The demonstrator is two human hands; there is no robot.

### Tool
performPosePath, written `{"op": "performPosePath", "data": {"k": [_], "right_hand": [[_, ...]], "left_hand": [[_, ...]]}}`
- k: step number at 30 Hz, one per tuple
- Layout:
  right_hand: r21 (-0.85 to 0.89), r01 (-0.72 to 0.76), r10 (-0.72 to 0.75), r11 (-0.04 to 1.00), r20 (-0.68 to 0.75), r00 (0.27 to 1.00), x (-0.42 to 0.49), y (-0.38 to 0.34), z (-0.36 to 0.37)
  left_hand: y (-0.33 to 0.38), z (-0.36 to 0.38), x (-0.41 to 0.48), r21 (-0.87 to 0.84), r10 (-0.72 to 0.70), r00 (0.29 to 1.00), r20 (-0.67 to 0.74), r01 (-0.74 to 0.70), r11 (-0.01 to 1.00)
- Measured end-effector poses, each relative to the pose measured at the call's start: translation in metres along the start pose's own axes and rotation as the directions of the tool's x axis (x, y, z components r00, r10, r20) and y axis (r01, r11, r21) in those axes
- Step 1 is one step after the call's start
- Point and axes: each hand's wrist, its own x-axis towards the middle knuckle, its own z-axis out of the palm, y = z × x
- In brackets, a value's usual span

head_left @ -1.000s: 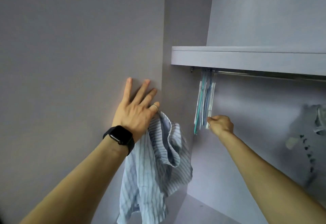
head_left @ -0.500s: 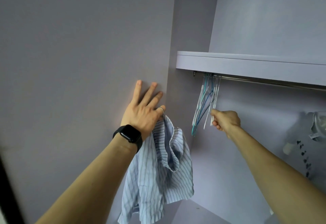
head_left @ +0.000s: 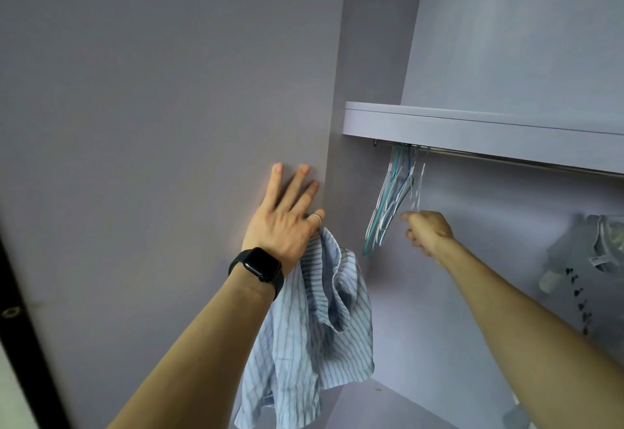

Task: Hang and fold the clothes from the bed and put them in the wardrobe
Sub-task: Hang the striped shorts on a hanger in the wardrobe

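A blue-and-white striped shirt (head_left: 314, 327) hangs down from under my left hand (head_left: 287, 222). That hand presses flat on the lilac wardrobe side panel (head_left: 169, 124) with three fingers straight, and the ringed little finger bends over the shirt's top; the hold itself is hidden by the palm. Several thin hangers (head_left: 388, 199), teal, blue and white, hang in a bunch at the left end of the metal rail (head_left: 506, 160). My right hand (head_left: 427, 232) is curled in a fist just right of the bunch and pinches the bottom of one pale hanger (head_left: 418, 189), which is blurred.
A lilac shelf (head_left: 472, 124) runs above the rail. A pale grey garment (head_left: 594, 259) with dark print hangs at the far right. The wardrobe floor (head_left: 388, 408) shows at the bottom. A dark door edge (head_left: 20, 327) crosses the lower left corner.
My right hand has drawn one pale hanger to the right, away from the bunch. My left hand stays on the panel with the shirt.
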Motion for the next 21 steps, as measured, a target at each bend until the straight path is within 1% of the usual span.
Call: {"op": "performPosePath", "data": {"k": [1, 2, 4, 5, 7, 9, 12, 14, 16, 18, 19, 21], "right_hand": [[-0.103, 0.029, -0.039, 0.994, -0.097, 0.995, 0.0, 0.003, 0.001], [-0.159, 0.031, -0.061, 0.987, -0.187, 0.981, 0.0, 0.006, 0.003], [-0.182, 0.023, -0.081, 0.983, -0.316, 0.945, -0.001, 0.008, 0.002], [-0.178, 0.04, -0.101, 0.983, -0.349, 0.931, -0.004, 0.009, 0.002], [-0.166, 0.079, -0.134, 0.983, -0.358, 0.924, -0.012, 0.012, -0.003], [-0.162, 0.081, -0.135, 0.983, -0.359, 0.924, -0.027, 0.016, -0.012], [-0.091, 0.051, -0.079, 0.995, -0.336, 0.939, -0.062, 0.037, -0.032], [-0.049, 0.047, -0.06, 0.998, -0.314, 0.948, -0.098, 0.056, -0.051], [-0.02, 0.016, -0.021, 1.0, -0.304, 0.953, -0.138, 0.072, -0.076], [0.014, -0.002, 0.006, 1.0, -0.269, 0.963, -0.177, 0.081, -0.091], [0.041, -0.025, 0.034, 0.999, -0.256, 0.966, -0.196, 0.084, -0.105], [0.065, -0.063, 0.075, 0.996, -0.201, 0.977, -0.229, 0.089, -0.129]], "left_hand": [[0.0, 0.001, 0.0, 0.0, 0.003, 1.0, -0.004, -0.003, 1.0], [-0.001, 0.001, 0.001, 0.002, 0.003, 1.0, -0.004, -0.003, 1.0], [-0.001, 0.003, 0.001, -0.002, 0.009, 1.0, -0.003, -0.009, 1.0], [-0.001, 0.004, 0.001, -0.003, 0.009, 1.0, -0.003, -0.009, 1.0], [-0.001, 0.008, 0.0, -0.002, 0.005, 1.0, 0.018, -0.005, 1.0], [-0.002, 0.008, 0.0, -0.003, 0.005, 0.999, 0.05, -0.005, 1.0], [-0.005, 0.005, 0.001, -0.072, 0.005, 0.996, 0.092, 0.002, 0.997], [-0.005, -0.001, -0.001, -0.194, 0.013, 0.995, 0.103, 0.008, 0.981], [-0.005, -0.011, -0.003, -0.338, 0.071, 0.99, 0.122, -0.026, 0.941], [-0.001, -0.015, -0.011, -0.471, 0.139, 0.982, 0.128, -0.063, 0.88], [0.004, -0.024, -0.014, -0.537, 0.194, 0.973, 0.128, -0.096, 0.838], [0.018, -0.039, -0.026, -0.634, 0.29, 0.952, 0.094, -0.168, 0.755]]}}
